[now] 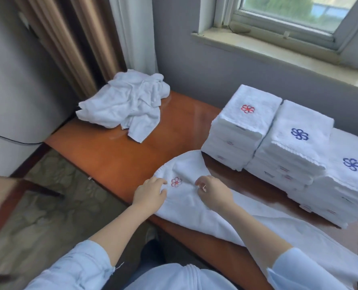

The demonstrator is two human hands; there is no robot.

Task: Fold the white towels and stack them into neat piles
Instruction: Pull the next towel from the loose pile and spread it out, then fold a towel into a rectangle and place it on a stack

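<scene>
Both forearms reach forward, the left hand (150,193) and right hand (213,191) close together, curled fingers pinching the towel (184,208).

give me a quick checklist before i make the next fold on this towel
1. Grip: left hand and right hand both pinch the towel beside its red emblem: ok.
2. Towel flat: far end rumpled, the rest trails unfolded toward the person: not ok.
3. Edges lined up: hidden under the hands: cannot tell.
4. Folding room: bare table left of the towel: ok.
5. Destination: red-emblem stack looks square: ok.
</scene>
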